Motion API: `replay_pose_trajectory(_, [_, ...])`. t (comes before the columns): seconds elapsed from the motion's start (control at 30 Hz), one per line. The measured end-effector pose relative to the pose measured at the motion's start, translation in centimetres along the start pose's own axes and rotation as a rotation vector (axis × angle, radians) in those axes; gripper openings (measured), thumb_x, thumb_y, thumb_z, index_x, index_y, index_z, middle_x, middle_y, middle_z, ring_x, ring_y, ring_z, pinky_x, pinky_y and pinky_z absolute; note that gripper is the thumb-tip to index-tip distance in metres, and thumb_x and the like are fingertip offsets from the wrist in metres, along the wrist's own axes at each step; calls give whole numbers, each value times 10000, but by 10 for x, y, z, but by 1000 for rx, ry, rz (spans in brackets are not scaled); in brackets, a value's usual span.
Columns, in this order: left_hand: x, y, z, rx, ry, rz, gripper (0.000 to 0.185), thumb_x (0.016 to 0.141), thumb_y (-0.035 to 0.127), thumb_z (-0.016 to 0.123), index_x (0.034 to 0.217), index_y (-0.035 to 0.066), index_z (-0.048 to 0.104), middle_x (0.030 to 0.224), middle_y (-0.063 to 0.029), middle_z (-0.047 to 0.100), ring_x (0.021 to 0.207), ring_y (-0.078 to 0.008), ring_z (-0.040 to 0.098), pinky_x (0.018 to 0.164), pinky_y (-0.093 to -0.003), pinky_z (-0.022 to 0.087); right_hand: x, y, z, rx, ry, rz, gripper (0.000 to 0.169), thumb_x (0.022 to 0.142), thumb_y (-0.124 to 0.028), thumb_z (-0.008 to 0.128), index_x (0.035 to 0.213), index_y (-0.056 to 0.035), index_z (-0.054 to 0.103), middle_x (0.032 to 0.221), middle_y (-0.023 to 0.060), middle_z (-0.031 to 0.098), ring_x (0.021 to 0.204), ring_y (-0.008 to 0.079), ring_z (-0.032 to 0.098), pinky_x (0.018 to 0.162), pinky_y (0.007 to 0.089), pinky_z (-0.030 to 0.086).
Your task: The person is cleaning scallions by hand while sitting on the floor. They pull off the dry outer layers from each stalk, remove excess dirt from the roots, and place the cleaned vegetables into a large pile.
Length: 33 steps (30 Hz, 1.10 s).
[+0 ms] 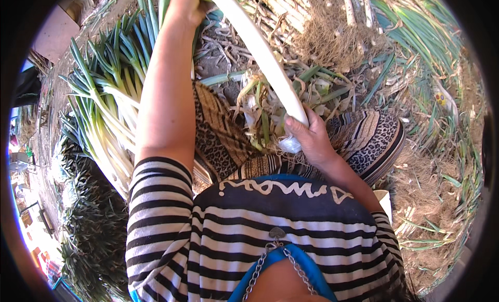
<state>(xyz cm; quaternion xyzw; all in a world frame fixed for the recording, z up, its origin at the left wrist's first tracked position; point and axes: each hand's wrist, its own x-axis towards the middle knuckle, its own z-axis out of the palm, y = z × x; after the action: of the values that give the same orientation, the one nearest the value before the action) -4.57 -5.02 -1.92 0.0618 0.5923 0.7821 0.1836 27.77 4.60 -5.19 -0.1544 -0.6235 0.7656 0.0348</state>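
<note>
A long white Welsh onion stalk (263,54) slants across the space in front of me, slightly bowed. My right hand (314,140) grips its lower end, with the thumb laid over the white shaft just above the pale root end (290,144). At the top edge of the view, my left hand (189,7) is closed around the stalk's upper part, where it turns green; the fingers are partly hidden. Beneath the stalk, between my crossed legs, lies a heap of peeled outer leaves and skins (269,107).
Beside my left arm lies a pile of white-stemmed onions with green tops (113,91). A darker stack of greens (93,231) sits behind it. Untrimmed stalks with dry roots (331,32) lie ahead. Loose green leaves (425,36) and root litter (425,208) cover the right side.
</note>
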Motion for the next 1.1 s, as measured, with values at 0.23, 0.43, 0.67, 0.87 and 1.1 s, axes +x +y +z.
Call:
replay_pose_trajectory(0.23, [-123,-4,68,881,-1017,-258,430,841,336,501,1070,-28,510,796,-95,584,629,-114,540,547,-223,480,21,-37,-17,16,140,-120,354,838,-208,583,1085,17,465,728,-10,479,610,41,418,517,184,347])
replay_pose_trajectory(0.43, [-178,-103,60,980,-1437,-163,243,831,157,480,940,-49,552,826,-173,614,675,-208,609,601,-303,529,23,-45,-35,-105,151,-380,294,861,-127,544,1107,10,462,864,15,544,730,63,508,628,192,431])
replay_pose_trajectory(0.67, [-106,-25,83,222,-568,-20,357,899,306,423,1162,66,403,883,-80,551,817,-203,527,685,-355,455,14,-27,-38,-426,133,-511,234,830,-139,583,952,38,491,762,97,586,571,141,571,499,261,469])
replay_pose_trajectory(0.87, [-85,-19,62,-859,-389,-197,367,875,454,424,723,121,420,571,20,383,443,-90,355,416,-238,337,35,-56,-38,-607,-127,-539,464,866,-405,478,1017,34,491,896,160,563,823,230,558,710,363,477])
replay_pose_trajectory(1.1, [-76,-2,47,-1354,-596,-382,375,839,336,472,557,117,357,489,36,325,400,-70,340,381,-198,335,65,-41,15,348,-654,56,589,904,-499,277,1177,-1,429,617,17,455,512,139,436,465,276,400])
